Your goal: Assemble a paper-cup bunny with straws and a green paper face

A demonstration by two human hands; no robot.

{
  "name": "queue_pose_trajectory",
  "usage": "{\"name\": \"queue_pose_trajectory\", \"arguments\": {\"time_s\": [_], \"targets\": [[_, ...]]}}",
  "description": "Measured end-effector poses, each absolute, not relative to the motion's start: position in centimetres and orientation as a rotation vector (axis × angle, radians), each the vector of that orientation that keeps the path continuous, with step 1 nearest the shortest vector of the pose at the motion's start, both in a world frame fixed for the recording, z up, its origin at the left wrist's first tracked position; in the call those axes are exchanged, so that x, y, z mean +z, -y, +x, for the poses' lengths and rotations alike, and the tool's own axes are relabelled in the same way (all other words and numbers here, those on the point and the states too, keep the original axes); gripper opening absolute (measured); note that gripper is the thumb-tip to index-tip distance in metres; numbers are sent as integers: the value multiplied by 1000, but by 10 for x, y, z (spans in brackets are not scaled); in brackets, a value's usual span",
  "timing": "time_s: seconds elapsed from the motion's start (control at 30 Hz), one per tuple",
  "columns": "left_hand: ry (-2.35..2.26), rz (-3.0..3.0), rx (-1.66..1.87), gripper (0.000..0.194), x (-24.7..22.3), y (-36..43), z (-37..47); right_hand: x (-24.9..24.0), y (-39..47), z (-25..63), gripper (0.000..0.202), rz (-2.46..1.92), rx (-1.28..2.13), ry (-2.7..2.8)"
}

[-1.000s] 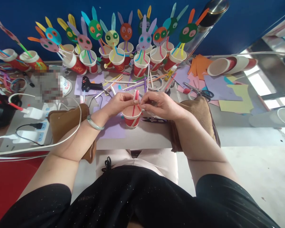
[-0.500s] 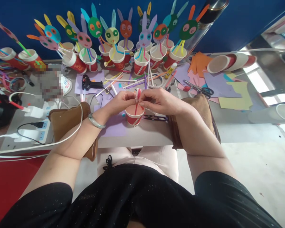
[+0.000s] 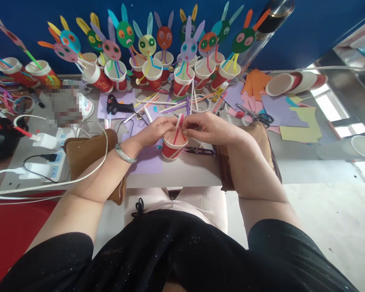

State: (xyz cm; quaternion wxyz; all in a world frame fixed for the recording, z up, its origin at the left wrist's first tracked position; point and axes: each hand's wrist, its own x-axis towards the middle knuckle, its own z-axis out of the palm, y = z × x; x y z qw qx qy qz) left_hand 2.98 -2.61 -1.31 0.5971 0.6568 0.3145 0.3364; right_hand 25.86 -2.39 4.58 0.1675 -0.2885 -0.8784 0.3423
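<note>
A red and white paper cup (image 3: 172,151) stands slightly tilted near the table's front edge between my hands. A pink-red drinking straw (image 3: 177,133), bent over at the top, leans inside it. My left hand (image 3: 158,132) is closed at the cup's left and far rim, its fingertips partly hidden. My right hand (image 3: 205,127) is closed too, its bent fingers at the upper part of the straw, above the cup's right rim. Just right of the cup lies a pair of dark thread snips (image 3: 200,151). Purple paper (image 3: 147,160) lies under my left wrist.
Several paper cups with rabbit-faced straw figures (image 3: 184,83) line the blue wall. A black glue gun (image 3: 118,106), loose straws (image 3: 170,106), scissors (image 3: 255,114) and coloured paper (image 3: 281,108) cover the table. Brown cushions (image 3: 89,152) lie beneath my forearms. A power strip (image 3: 57,165) with cables sits left.
My left hand has come off the straw's top and lowered to the cup rim. The cup has tipped a little and the straw now leans right. My right hand has shifted slightly right.
</note>
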Motion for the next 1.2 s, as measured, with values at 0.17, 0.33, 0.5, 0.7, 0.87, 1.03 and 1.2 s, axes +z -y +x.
{"name": "queue_pose_trajectory", "arguments": {"time_s": [0.17,0.33,0.5,0.7,0.87,1.03,1.2], "targets": [[-602,1476,704,22,-11,26,30,47,21,260,17,-779,1016,2486],[-575,1448,728,33,-15,24,32,50,22,261,20,-765,1060,2467],[-578,1523,734,48,-20,22,32,47,26,256,17,-887,990,2470],[-592,1600,734,32,-14,26,33,48,28,255,16,-926,975,2490],[-686,1576,758,18,-6,29,30,47,29,254,19,-912,1016,2468],[-690,1612,720,19,-6,29,29,44,29,253,21,-916,1003,2440],[-677,1666,746,29,-9,28,28,45,31,252,20,-928,989,2416]]}}
